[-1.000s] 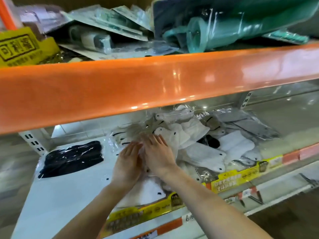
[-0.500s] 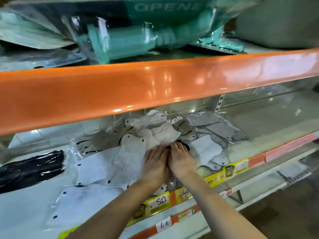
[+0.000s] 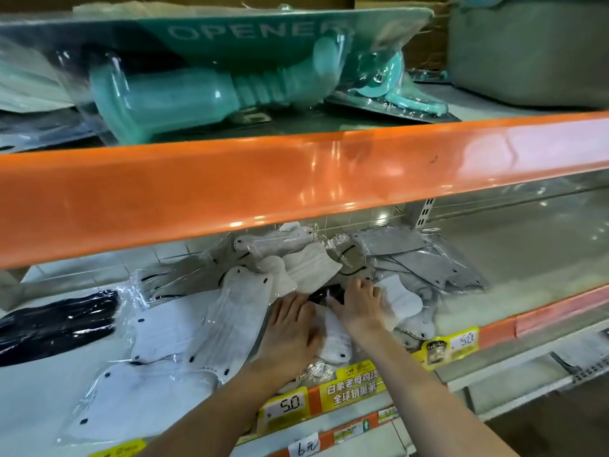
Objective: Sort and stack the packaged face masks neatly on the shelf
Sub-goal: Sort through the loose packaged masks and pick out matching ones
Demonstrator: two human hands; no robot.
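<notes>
Both hands are working the jumble of packaged face masks (image 3: 306, 268) on the lower shelf (image 3: 527, 258), under the orange beam (image 3: 296, 183). The left hand (image 3: 290, 328) is lying flat with fingers straight, pressing down on the packets near the shelf's front edge, holding nothing. The right hand (image 3: 357, 308) is resting just beside it, fingers spread across a white mask packet (image 3: 400, 300) and the thumb reaching toward a dark packet (image 3: 324, 295) showing between the two hands; whether that thumb is pinching anything, I cannot tell, but the fingers look relaxed. The loose heap is lying straight ahead of both hands, toward the back of the shelf, with packets pointing every which way. A long white packet (image 3: 237, 311) is running front to back just left of the left hand, so that hand looks nearer to it, while the grey packets (image 3: 425, 258) toward the back right are sitting closer to the right hand. A black packet (image 3: 56, 324) is lying well apart at the left end.
</notes>
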